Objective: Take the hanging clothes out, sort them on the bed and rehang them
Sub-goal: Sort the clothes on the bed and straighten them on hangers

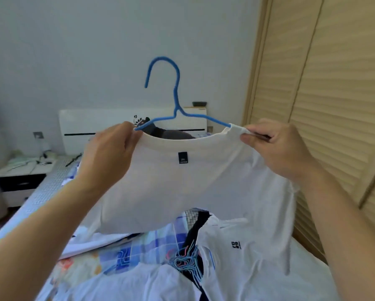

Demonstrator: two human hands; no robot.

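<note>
Mid-frame, left hand (108,148) pinches the white tee (182,187) collar at the blue hanger (173,105) arm, right hand (275,146) pinches the other shoulder. Stretch the neckline gently, seat both shoulders evenly.

I have both arms raised in front of me, forearms bare. My left hand (108,148) is curled, fingers closed at the collar's left end. My right hand (275,146) pinches the collar's right end between thumb and fingers, wrist bent.
</note>
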